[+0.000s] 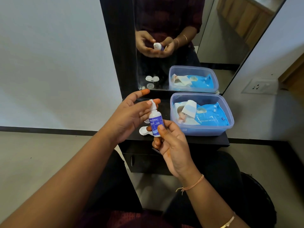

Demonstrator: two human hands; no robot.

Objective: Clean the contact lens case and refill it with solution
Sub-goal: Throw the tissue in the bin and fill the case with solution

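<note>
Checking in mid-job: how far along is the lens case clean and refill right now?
Done, apparently: the lens case lies open on the black shelf, a loose cap showing in the mirror; whether it was wiped I cannot tell. In hand: the right hand holds the solution bottle upright by its base while the left hand works at its tip. Left: filling the wells and capping them.

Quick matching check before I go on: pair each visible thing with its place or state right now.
Things:
1. small white bottle with blue label
2. white contact lens case
3. blue pack of baby wipes
4. left hand

States:
A. inside the clear plastic tub
B. fingers at the bottle's cap
C. on the black shelf
D. held upright in the right hand

Pairs: 1-D, 2-C, 3-A, 4-B
</note>
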